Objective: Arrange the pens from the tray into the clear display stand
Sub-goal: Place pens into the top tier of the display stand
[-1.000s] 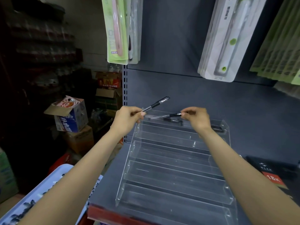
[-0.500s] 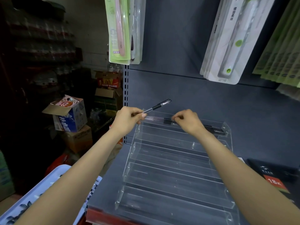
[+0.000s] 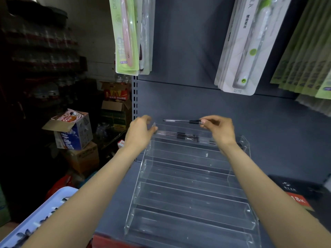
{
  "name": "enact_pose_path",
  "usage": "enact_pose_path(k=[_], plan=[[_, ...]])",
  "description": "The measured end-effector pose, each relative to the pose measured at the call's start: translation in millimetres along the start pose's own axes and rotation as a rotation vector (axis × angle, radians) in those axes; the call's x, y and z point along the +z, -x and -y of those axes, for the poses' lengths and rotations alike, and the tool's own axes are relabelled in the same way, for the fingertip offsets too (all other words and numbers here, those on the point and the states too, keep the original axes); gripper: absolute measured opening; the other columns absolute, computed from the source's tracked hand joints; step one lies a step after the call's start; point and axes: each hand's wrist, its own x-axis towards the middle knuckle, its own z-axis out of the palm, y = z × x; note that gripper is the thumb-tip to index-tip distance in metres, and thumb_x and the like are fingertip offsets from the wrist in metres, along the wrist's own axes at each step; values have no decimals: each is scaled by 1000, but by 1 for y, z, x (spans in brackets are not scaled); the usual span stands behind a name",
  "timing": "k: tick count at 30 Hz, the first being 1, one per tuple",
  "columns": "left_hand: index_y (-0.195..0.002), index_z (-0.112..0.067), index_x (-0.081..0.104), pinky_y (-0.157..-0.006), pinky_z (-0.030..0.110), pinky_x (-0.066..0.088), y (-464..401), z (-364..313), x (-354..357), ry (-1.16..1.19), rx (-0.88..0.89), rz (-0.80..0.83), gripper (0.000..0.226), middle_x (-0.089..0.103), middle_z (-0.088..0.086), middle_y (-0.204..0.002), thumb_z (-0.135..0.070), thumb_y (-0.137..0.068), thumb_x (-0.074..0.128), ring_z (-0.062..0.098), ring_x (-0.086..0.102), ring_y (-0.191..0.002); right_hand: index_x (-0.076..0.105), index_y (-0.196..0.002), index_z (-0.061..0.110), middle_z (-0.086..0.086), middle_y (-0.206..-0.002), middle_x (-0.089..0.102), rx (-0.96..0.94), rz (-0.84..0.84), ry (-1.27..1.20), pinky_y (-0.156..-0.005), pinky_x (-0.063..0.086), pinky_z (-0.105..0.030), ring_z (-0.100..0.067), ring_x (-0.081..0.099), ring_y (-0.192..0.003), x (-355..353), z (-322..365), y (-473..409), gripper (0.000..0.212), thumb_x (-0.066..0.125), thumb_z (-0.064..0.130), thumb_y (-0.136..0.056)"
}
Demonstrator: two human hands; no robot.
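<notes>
Closest in, below and behind the left forearm, the pale tray [image 3: 44,210] is parked with dark pens [image 3: 23,235] left in it, so there's plenty more to be fetched. Between the two forearms the clear display stand [image 3: 189,194] is set on the grey shelf [image 3: 114,208], and its lower tiers look empty, which suggests it's being filled from the back row forward so nothing already placed gets knocked. Off to the outside of the right forearm a black box [image 3: 295,192] with a red label is sitting, not part of this. Further out, the left hand [image 3: 140,134] is held loosely curled at the stand's top left corner with nothing clearly gripped; it's probably there to steady the stand or nudge the pens in the top tier [image 3: 179,135], though contact can't be confirmed. The right hand [image 3: 219,130] is pinched shut on the end of a black pen [image 3: 180,121], which is held level just above the top row, sticking out toward the left hand. It's kept horizontal like that, presumably, so it can be dropped straight into the trough beside the others.
</notes>
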Motion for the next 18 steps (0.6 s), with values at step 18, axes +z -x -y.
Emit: enact_pose_path(k=[18], plan=[[-121, -5, 61, -99, 28, 41, 4, 29, 13, 84, -157, 85, 34, 65, 11, -119, -12, -88, 62, 22, 58, -113, 73, -99, 9, -5, -103, 71, -31, 401, 551, -78, 35, -11, -13, 61, -98, 26, -7, 2, 15, 62, 14, -88]])
